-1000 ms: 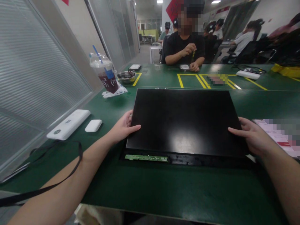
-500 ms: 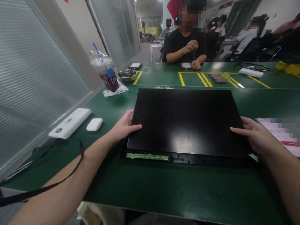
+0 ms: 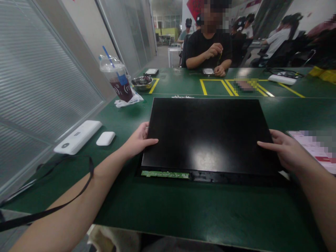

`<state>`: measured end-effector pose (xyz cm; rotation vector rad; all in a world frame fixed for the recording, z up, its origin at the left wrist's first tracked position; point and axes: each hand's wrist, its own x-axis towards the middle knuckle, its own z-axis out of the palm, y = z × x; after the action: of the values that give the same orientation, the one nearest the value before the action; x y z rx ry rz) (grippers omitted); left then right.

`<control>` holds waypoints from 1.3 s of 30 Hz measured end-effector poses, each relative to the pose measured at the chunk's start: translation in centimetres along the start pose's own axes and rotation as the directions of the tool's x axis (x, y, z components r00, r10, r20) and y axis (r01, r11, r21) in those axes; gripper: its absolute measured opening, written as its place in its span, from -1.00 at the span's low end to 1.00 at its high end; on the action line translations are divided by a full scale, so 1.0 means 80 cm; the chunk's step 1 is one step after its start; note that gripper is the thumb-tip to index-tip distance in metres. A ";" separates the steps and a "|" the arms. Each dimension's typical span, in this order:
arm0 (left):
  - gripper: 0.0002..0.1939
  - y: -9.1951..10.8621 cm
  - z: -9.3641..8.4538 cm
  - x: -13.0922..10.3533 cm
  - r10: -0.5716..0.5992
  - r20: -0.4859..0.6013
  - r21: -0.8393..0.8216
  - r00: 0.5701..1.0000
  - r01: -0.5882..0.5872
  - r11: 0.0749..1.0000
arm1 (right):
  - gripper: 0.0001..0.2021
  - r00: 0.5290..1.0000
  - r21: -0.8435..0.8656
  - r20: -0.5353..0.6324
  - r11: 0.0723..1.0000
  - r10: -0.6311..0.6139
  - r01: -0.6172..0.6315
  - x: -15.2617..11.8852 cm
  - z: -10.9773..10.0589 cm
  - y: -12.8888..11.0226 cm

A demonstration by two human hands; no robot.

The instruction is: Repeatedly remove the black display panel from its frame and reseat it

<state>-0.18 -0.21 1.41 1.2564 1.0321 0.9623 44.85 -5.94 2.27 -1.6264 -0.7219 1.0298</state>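
A black, glossy LCD panel (image 3: 207,133) lies face up in front of me, above the green table. My left hand (image 3: 139,140) grips its left edge, thumb on the top face and fingers at the side. On the opposite edge my right hand (image 3: 286,148) holds it the same way; the fingertips underneath are hidden. Along the near edge of the panel a green circuit board strip (image 3: 165,174) shows, set against a dark frame (image 3: 225,177). A small pale flap (image 3: 284,174) sticks out below my right hand.
On the left are a white power bank (image 3: 78,137), a white earbud case (image 3: 105,138) and a black strap (image 3: 90,175). A drink cup (image 3: 120,82) and a metal bowl (image 3: 142,83) stand farther back. A phone (image 3: 312,147) lies right. Across the table sits a person (image 3: 208,52).
Both hands keep their hold on the panel, which stays practically in place. The view has shifted very slightly.
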 end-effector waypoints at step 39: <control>-0.40 0.005 0.003 -0.002 -0.023 -0.023 -0.002 0.999 0.023 1.000 | -0.46 0.999 -0.039 0.043 0.999 -0.032 0.034 0.002 -0.003 0.004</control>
<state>0.02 -0.41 1.81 1.2321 1.0613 0.9613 45.12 -5.99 1.93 -1.6259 -0.7996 1.0342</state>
